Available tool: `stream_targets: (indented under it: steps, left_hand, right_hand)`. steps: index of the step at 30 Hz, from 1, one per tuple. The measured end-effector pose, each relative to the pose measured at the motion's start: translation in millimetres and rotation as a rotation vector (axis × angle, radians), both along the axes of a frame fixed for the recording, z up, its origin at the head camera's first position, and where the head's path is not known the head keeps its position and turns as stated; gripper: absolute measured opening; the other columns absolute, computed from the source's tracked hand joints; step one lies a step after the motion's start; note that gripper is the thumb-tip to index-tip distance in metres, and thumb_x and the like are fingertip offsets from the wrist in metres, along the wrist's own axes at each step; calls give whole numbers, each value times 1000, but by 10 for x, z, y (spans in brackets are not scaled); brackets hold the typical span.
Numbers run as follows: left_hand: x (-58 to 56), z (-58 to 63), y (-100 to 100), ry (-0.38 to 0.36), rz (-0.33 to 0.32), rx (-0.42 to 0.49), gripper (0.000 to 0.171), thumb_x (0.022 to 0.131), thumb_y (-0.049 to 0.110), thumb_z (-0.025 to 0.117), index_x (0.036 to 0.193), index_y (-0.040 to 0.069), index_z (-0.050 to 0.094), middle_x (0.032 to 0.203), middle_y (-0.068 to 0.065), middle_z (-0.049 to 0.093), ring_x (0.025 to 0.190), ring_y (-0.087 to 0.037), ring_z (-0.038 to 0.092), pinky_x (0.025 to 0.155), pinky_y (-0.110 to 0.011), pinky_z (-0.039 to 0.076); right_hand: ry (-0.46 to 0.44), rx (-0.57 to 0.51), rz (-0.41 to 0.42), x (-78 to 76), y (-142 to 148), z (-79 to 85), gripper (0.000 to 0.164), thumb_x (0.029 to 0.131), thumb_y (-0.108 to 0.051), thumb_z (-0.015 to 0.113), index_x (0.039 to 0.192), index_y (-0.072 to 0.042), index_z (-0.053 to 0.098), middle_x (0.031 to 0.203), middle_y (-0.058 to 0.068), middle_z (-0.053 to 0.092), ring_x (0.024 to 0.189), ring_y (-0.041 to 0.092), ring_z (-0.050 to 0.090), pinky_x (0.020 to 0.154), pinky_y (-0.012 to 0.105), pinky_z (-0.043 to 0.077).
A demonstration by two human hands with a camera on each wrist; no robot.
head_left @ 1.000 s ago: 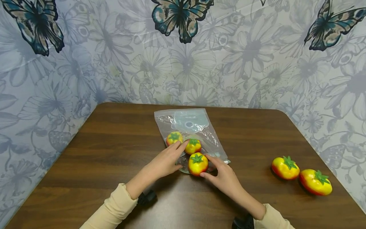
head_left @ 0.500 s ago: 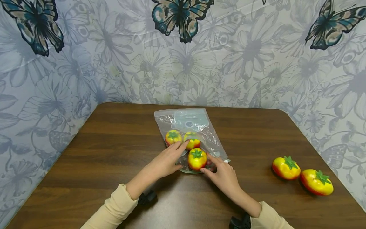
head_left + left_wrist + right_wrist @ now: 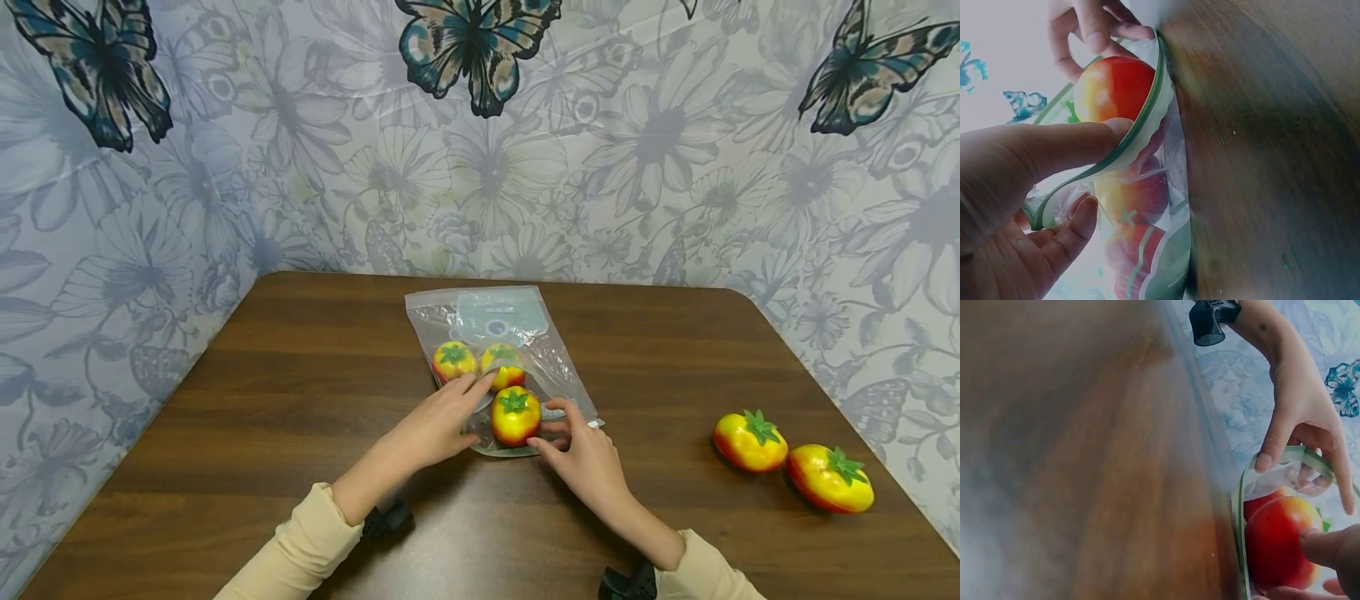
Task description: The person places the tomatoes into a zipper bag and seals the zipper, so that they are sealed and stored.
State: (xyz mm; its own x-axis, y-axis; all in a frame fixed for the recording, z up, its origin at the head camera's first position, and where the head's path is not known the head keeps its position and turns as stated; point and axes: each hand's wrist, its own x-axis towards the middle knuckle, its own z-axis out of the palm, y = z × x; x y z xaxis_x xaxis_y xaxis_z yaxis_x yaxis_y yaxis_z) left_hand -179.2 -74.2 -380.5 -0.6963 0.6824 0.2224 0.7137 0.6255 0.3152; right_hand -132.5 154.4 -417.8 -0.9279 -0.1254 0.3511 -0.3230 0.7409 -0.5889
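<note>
A clear zip bag [image 3: 558, 367] lies on the table with its mouth towards me. My left hand [image 3: 431, 423] holds the green-edged mouth [image 3: 1127, 147] spread, thumb and fingers on either side of the rim. Just inside the mouth sits a glossy yellow-red tomato [image 3: 515, 416] with a green star-shaped top. Two more tomatoes, one at the left [image 3: 453, 359] and one beside it [image 3: 513, 377], lie deeper under the plastic. At the bag's right edge is my right hand [image 3: 588, 462], its fingers loosely bent and a small gap from the front tomato; its thumb overlaps that tomato [image 3: 1279, 540] in the right wrist view.
Two tomatoes, a nearer one [image 3: 830, 478] and a farther one [image 3: 751, 441], rest on the right side of the brown wooden table [image 3: 225, 400]. Behind the table hangs a pale floral cloth [image 3: 495, 183] with butterflies. A black device [image 3: 628, 582] is by the right wrist.
The front tomato has moved slightly away from me, into the bag, and the one ahead of it shifted deeper too. My right fingers have come off the front tomato. The left hand stays put.
</note>
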Motion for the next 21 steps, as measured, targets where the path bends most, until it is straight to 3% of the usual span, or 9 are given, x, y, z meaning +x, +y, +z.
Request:
stream_targets:
  steps: [6, 10, 14, 18, 21]
  left_hand:
    - [12, 1, -4, 15, -3, 1, 92, 68, 12, 85, 143, 1, 33, 130, -16, 46, 115, -29, 47, 94, -38, 41]
    - [13, 6, 2, -15, 7, -9, 92, 70, 12, 84, 144, 3, 30, 132, -19, 44, 116, -32, 47, 94, -39, 41]
    - [12, 12, 10, -17, 10, -17, 92, 70, 12, 84, 145, 3, 30, 127, -19, 45, 111, -31, 50, 92, -39, 43]
    - [11, 11, 14, 2, 6, -11, 91, 69, 12, 84, 144, 2, 32, 124, -18, 46, 107, -30, 51, 90, -37, 44]
    - [12, 8, 14, 17, 9, -16, 92, 68, 13, 85, 143, 3, 33, 124, -16, 47, 108, -29, 51, 91, -36, 44]
  right_hand:
    - [8, 14, 77, 49, 18, 20, 22, 74, -17, 80, 87, -21, 63, 79, -14, 67, 69, 1, 62, 62, 32, 49]
    - [1, 58, 120, 67, 28, 18, 14, 77, -16, 78, 87, -24, 71, 86, -15, 67, 77, 5, 63, 65, 29, 50]
    - [0, 73, 129, 74, 33, 14, 19, 77, -16, 78, 95, -23, 75, 93, -10, 69, 83, 8, 64, 65, 28, 50]
    - [-4, 86, 140, 70, 35, 20, 24, 78, -15, 77, 101, -22, 74, 96, -6, 69, 67, 4, 58, 53, 23, 43]
    - [-19, 99, 138, 61, 37, 31, 27, 78, -15, 77, 104, -22, 74, 97, -4, 69, 49, 1, 40, 43, 22, 33]
